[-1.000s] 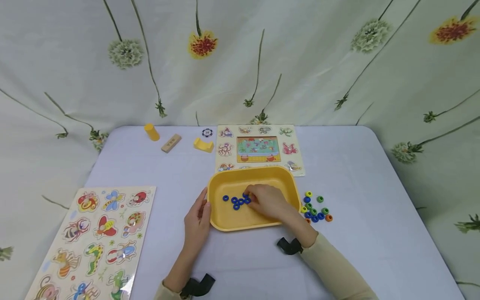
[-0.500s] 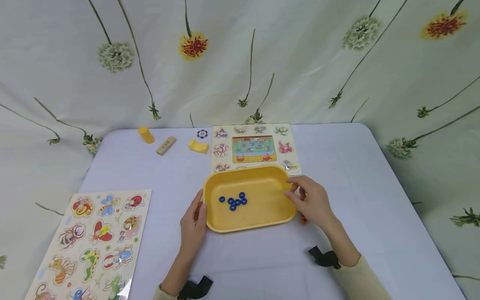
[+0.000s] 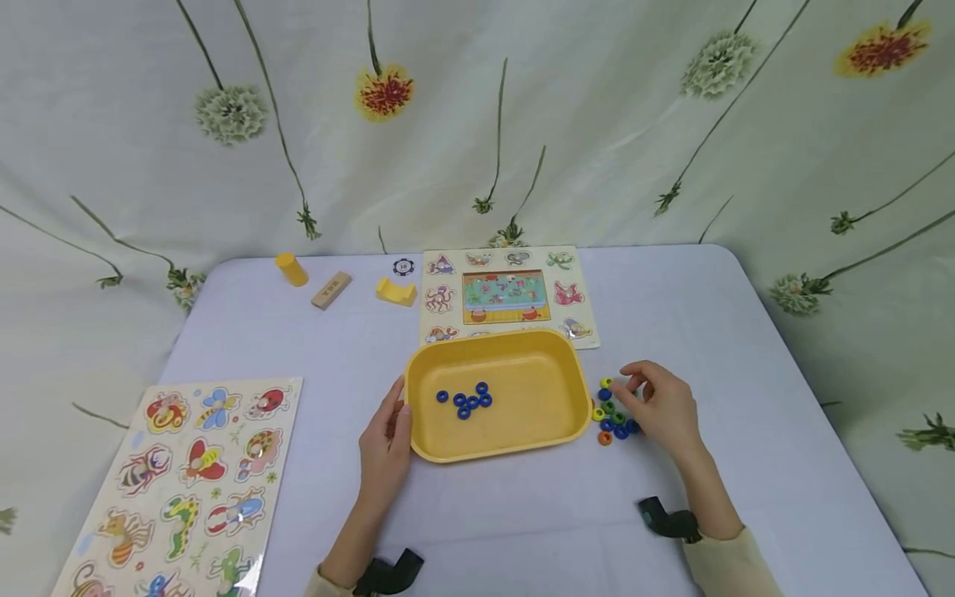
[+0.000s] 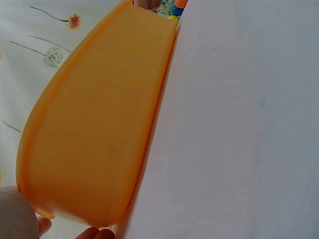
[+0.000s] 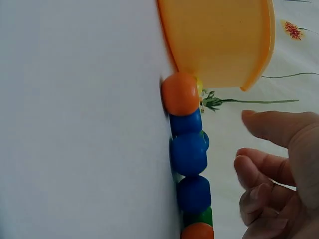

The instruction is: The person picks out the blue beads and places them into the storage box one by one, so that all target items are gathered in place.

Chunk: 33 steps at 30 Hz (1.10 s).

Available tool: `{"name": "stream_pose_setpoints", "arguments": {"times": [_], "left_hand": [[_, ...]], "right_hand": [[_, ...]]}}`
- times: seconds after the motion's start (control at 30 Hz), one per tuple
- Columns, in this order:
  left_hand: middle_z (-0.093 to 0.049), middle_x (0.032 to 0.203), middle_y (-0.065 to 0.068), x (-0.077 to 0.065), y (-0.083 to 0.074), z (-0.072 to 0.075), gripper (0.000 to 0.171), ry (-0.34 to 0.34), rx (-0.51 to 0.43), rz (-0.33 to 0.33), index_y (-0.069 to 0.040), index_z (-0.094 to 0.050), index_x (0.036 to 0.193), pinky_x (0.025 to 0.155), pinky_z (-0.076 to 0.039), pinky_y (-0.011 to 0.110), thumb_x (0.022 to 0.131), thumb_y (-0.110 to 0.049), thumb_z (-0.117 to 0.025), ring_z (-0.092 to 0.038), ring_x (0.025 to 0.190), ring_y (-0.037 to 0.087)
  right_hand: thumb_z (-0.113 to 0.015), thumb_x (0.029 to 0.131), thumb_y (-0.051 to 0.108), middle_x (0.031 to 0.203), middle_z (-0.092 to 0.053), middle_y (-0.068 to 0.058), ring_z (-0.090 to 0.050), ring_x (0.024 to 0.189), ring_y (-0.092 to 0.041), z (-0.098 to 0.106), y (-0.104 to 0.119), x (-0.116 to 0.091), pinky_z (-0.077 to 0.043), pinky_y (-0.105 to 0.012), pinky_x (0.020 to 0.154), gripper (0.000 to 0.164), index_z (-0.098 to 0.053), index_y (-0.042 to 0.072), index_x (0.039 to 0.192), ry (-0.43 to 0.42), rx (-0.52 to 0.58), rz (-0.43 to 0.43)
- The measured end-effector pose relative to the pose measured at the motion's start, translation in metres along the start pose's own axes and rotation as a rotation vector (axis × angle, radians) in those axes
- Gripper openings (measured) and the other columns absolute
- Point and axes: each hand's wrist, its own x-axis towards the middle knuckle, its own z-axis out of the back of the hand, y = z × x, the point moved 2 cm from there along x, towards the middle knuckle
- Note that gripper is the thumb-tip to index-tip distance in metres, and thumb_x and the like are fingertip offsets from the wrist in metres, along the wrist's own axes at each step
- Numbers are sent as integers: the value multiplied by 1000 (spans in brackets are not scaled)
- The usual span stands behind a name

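Observation:
My left hand (image 3: 385, 448) holds the left end of a yellow tray (image 3: 522, 414), its fingertips (image 4: 94, 233) at the tray's end in the left wrist view. Several blue beads (image 3: 473, 402) lie inside, left of the tray's middle. My right hand (image 3: 662, 406) hovers over loose beads right of the tray, with thumb and fingers apart and nothing between them. These beads are blue, green, yellow and orange; an orange bead (image 5: 180, 94) and a blue bead (image 5: 189, 153) show large in the right wrist view. The hand hides part of the group.
Behind the tray, partly covered by it, lies a sea-animal puzzle board (image 3: 567, 315). An insect puzzle board (image 3: 179, 481) is at the left. Along the back stand a yellow cylinder (image 3: 291, 269), a wooden block (image 3: 332, 290), a yellow arch block (image 3: 396, 292) and a round chip (image 3: 403, 267).
My right hand has left the tray's inside and moved right over the loose beads. A blue bead it was touching stays in the tray. My left hand keeps its place on the tray.

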Motion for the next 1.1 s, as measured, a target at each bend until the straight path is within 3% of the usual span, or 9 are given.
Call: {"name": "stream_pose_setpoints", "arguments": {"times": [0.17,0.27,0.53,0.67,0.8,0.97,1.1], "left_hand": [[-60,93,-2,-1,0,1,41,-6,-7,8,-39,-38,132,66,-45,18,93,-28,-42,-52,76,9],[-60,94,-1,-1,0,1,41,-6,-10,7,-37,-38,132,65,-45,18,93,-27,-42,-51,76,9],[-60,94,1,-1,-1,2,41,-11,-6,-2,-34,-38,133,65,-45,18,93,-26,-43,-51,75,8],[-60,94,2,0,-1,0,41,-8,-12,-13,-33,-39,133,65,-45,18,92,-25,-44,-51,75,9],[-60,94,2,0,0,-1,41,-3,-12,-15,-34,-38,133,65,-46,18,93,-26,-43,-51,75,9],[-59,93,2,1,1,0,41,-2,-15,-11,-34,-38,133,65,-45,18,92,-27,-43,-50,75,9],[-59,92,1,1,0,-1,41,-2,-20,4,-35,-39,132,64,-45,19,92,-28,-43,-50,74,10]], "right_hand": [[-70,72,40,64,-53,2,-41,53,-12,-3,16,-1,-34,-24,47,32,-61,11,83,202,-26,-151],[-69,72,42,64,-52,3,-42,55,-13,-7,20,0,-35,-24,50,33,-60,13,82,268,-79,-182],[-70,73,36,65,-53,3,-42,55,-13,-11,20,3,-35,-24,50,27,-61,13,81,256,-84,-155],[-71,73,29,67,-55,2,-40,54,-13,1,26,10,-31,-23,47,21,-60,12,81,140,-11,-138],[-72,73,22,69,-55,3,-36,53,-13,11,43,21,-28,-22,45,18,-60,13,82,47,100,-64],[-72,73,22,70,-57,5,-36,50,-11,5,77,31,-28,-21,43,18,-60,14,85,124,173,39],[-70,74,25,73,-57,8,-38,52,-10,-15,99,36,-31,-21,46,16,-59,17,84,231,174,79]]}}
